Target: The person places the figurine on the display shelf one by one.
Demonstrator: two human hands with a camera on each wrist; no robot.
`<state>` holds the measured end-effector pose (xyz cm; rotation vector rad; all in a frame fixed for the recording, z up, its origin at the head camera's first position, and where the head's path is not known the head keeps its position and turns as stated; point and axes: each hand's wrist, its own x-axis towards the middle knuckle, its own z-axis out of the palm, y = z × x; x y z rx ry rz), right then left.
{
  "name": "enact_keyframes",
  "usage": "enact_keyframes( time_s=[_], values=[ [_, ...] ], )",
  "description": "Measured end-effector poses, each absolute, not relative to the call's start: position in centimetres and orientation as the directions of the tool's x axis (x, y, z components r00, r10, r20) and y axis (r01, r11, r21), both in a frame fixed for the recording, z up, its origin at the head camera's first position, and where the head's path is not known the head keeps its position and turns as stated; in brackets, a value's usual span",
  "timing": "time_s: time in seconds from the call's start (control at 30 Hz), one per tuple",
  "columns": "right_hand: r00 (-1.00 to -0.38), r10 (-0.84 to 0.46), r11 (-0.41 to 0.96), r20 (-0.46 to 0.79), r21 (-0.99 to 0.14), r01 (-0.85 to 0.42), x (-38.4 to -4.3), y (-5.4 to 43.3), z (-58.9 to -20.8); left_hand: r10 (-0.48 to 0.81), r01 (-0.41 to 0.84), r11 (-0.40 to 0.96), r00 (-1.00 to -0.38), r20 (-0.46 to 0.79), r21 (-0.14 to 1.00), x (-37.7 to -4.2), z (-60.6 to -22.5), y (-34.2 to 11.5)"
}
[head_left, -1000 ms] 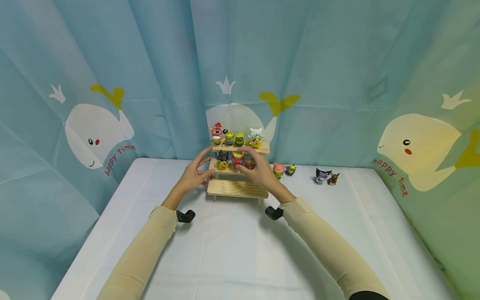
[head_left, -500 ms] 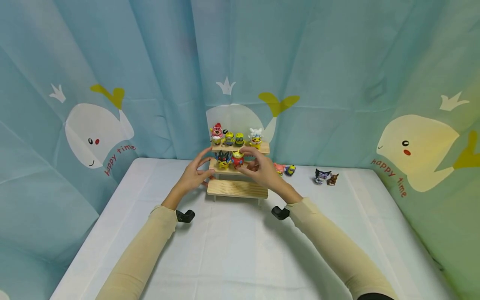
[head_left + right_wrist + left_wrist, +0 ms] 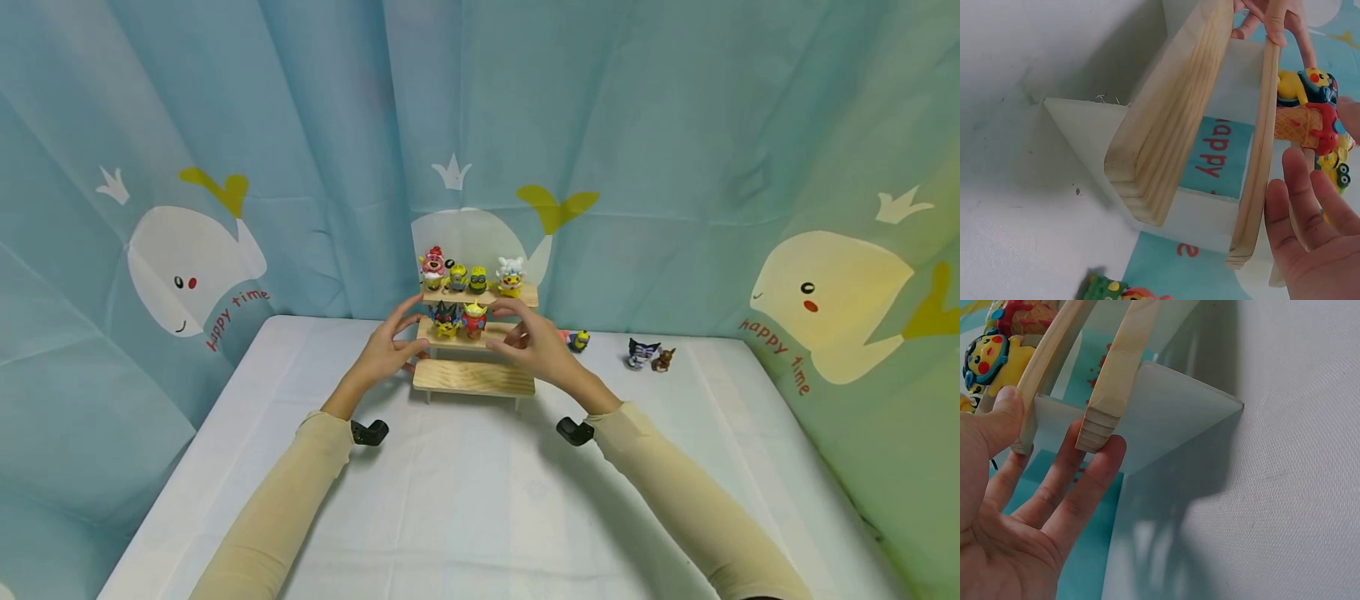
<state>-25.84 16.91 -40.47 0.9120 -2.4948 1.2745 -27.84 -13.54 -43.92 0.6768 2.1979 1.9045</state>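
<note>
A three-step wooden display stand [image 3: 474, 377] is at the far side of the table. My left hand [image 3: 382, 354] grips its left end; in the left wrist view the thumb lies on the middle shelf [image 3: 1057, 347] and the fingers reach beneath. A yellow figurine in dark blue and black [image 3: 446, 321] stands on that shelf. Right beside it is a red figurine with a yellow-green top [image 3: 474, 320] on a cone-shaped base [image 3: 1297, 125]. My right hand [image 3: 536, 350] is just right of the red figurine, fingers relaxed and apart from it, near the shelf's right end.
Several figurines line the top shelf [image 3: 528, 294], among them a pink bear [image 3: 434, 265] and a white-hooded yellow one [image 3: 511, 277]. On the table stand a small yellow-and-blue figurine [image 3: 579, 340], a black-and-white one [image 3: 641, 354] and a brown one [image 3: 663, 360]. A curtain hangs behind.
My right hand has let go of the red figurine and moved right, away from it. The red figurine stays on the middle shelf. My left hand has kept its place on the stand.
</note>
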Motion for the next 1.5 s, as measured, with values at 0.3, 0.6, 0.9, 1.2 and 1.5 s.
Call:
enact_keyframes(
  time_s=[0.3,0.6,0.9,1.2,1.5],
  values=[
    [-0.796,-0.412,0.442,0.444,-0.666,-0.600,-25.0,18.4,-40.5,0.422,0.225,0.097,-0.892,0.164,0.970,-27.7,-43.9,-13.5],
    [-0.795,-0.342,0.515,0.501,-0.608,-0.605,-24.3,22.9,-41.1,0.413,0.241,0.103,-0.893,0.179,0.965,-28.3,-44.7,-13.6],
    [-0.826,-0.236,0.637,0.512,-0.560,-0.530,-23.1,29.1,-41.5,0.416,0.257,0.121,-0.890,0.186,0.959,-29.4,-46.1,-13.8],
    [-0.856,-0.109,0.699,0.505,-0.573,-0.428,-21.3,34.8,-41.7,0.431,0.255,0.110,-0.883,0.185,0.961,-28.0,-44.0,-13.5],
    [-0.896,-0.010,0.744,0.444,-0.595,-0.303,-20.5,38.7,-42.7,0.421,0.229,0.108,-0.892,0.164,0.967,-28.0,-44.0,-13.6]
  ],
)
